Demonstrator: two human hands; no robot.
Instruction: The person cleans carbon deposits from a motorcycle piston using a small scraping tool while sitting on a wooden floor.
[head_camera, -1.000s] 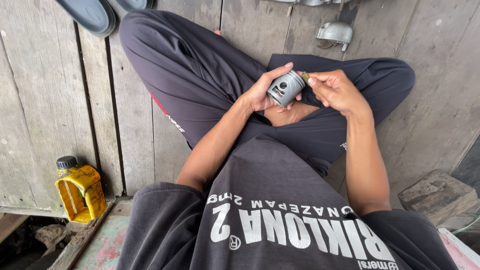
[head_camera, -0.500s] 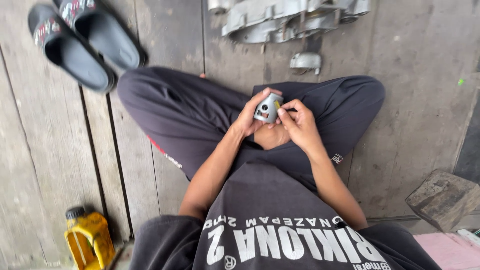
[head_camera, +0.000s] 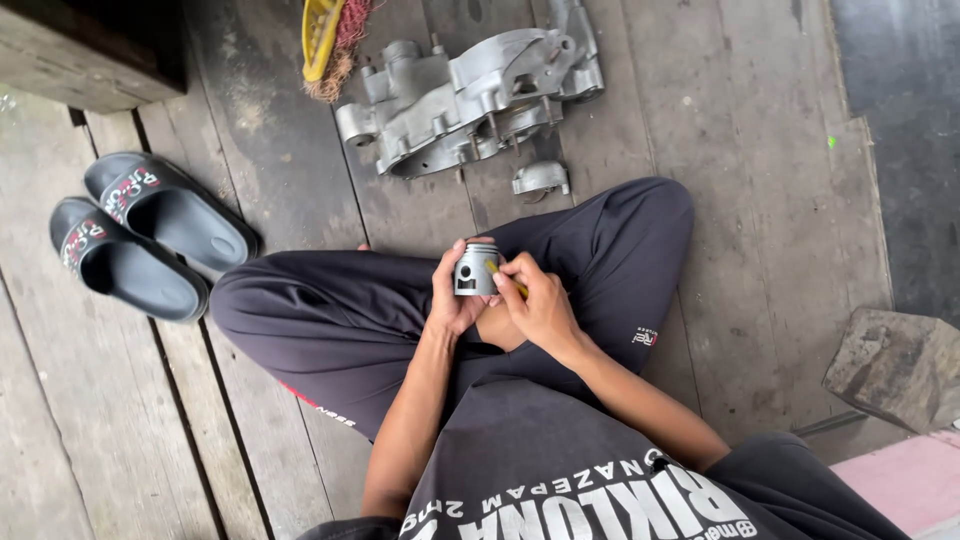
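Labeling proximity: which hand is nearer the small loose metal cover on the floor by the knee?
Right. The right hand sits just below the small metal cover; the left hand, gripping the piston, is farther left.

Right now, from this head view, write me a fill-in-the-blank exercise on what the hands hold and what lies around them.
1. The left hand grips a small metal ____, held upright over the lap.
2. The right hand presses a thin ____-coloured tool against its side.
3. A grey metal engine casing lies on the ____ floor beyond the knees.
4. A pair of grey ____ sits on the planks to the person's left.

Missing words: piston; yellow; wooden; sandals
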